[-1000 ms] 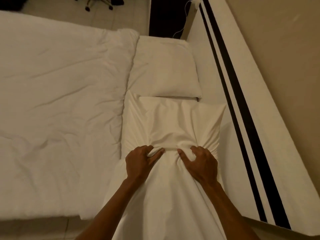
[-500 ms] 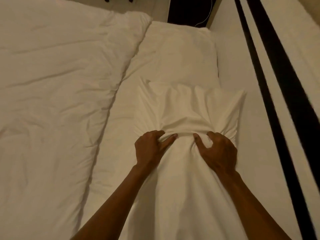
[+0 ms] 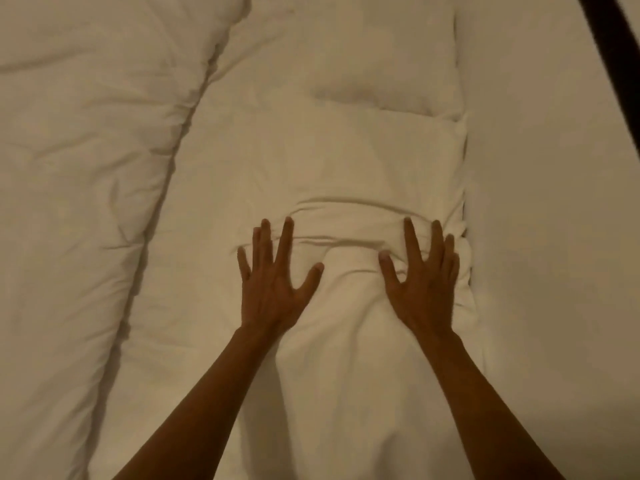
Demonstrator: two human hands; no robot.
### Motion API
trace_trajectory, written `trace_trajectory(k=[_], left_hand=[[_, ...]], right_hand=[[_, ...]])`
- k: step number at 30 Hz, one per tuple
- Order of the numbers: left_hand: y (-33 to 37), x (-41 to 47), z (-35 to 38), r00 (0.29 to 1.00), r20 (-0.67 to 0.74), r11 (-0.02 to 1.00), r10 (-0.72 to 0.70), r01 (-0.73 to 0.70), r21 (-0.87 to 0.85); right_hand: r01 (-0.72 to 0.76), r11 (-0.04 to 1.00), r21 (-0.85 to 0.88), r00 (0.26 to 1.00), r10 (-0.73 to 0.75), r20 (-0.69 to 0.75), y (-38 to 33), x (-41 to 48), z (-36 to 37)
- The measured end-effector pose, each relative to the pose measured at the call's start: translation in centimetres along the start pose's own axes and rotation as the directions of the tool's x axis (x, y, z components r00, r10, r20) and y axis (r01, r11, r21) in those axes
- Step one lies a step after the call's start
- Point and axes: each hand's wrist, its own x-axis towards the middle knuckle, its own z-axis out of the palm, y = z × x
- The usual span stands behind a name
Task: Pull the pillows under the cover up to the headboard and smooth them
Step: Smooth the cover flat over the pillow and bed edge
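A white pillow [image 3: 349, 161] lies in the middle of the view, its right edge against the white headboard [image 3: 547, 168]. A second white pillow [image 3: 374, 53] sits beyond it, at the top. My left hand [image 3: 273, 282] and my right hand [image 3: 424, 278] rest flat on the near pillow's fabric, fingers spread, palms down. A few creases run across the cloth between and just beyond my fingertips. Nothing is held in either hand.
A thick white duvet [image 3: 83, 168] covers the bed on the left, its folded edge running diagonally beside the pillows. A dark stripe [image 3: 613, 50] on the headboard crosses the top right corner.
Both hands have let go of the bunched pillow fabric and now lie flat with fingers spread. The gathered folds have flattened, and the view has moved closer to the pillows.
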Motion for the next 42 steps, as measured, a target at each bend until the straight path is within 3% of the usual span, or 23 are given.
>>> trace_trajectory(k=[5,12,17,19,22,25,29,32,34,37,39,42], left_hand=[[-2.1,-7.6,-0.5,0.985,0.081,0.988,-0.153,0.155,-0.018],[-4.4,-12.4,-1.8,0.971,0.175,0.986,-0.162,0.167,-0.014],[1.8,-9.1,-3.6,0.994,0.002,0.986,-0.106,0.106,-0.128],[3.8,-7.8,-2.6,0.996,0.033,0.989,-0.083,0.087,-0.117],[1.1,-9.6,-0.3,0.983,0.125,0.991,-0.132,0.132,0.007],[-3.3,-13.9,-0.2,0.985,0.110,0.991,-0.137,0.134,0.026],[-5.9,-18.8,-1.5,0.947,0.213,0.967,-0.242,0.254,-0.032],[-5.8,-19.5,-2.9,0.938,0.206,0.957,-0.280,0.289,-0.015],[-4.0,-18.4,-4.0,0.958,0.146,0.963,-0.248,0.260,-0.073],[-0.7,-15.6,-4.0,0.991,0.101,0.988,-0.087,0.099,-0.122],[0.1,-13.8,-2.7,0.990,0.136,0.996,-0.037,0.048,-0.075],[-0.2,-12.4,-0.2,0.985,0.156,0.997,-0.074,0.069,0.038]], right_hand=[[-0.154,0.987,0.048,0.985,0.149,0.087,1.7,-7.8,-1.4],[-0.264,0.963,0.050,0.955,0.254,0.156,2.4,-15.7,-3.3],[-0.279,0.943,0.180,0.960,0.276,0.043,-2.0,-12.2,-5.2],[-0.249,0.951,0.182,0.968,0.242,0.060,-3.8,-9.7,-4.1],[-0.212,0.976,0.039,0.971,0.206,0.124,-2.6,-10.8,-2.0],[-0.209,0.978,0.009,0.969,0.205,0.137,0.1,-15.3,-1.9],[-0.300,0.954,0.026,0.941,0.291,0.174,0.7,-20.3,-2.8],[-0.424,0.904,0.052,0.896,0.411,0.171,-0.7,-22.1,-3.8],[-0.455,0.885,0.100,0.888,0.443,0.122,-2.1,-21.6,-4.4],[-0.387,0.915,0.117,0.921,0.379,0.088,-4.2,-18.6,-3.9],[-0.385,0.919,0.086,0.921,0.376,0.099,-5.3,-16.5,-2.6],[-0.401,0.916,-0.024,0.914,0.402,0.051,-5.7,-15.6,-0.6]])
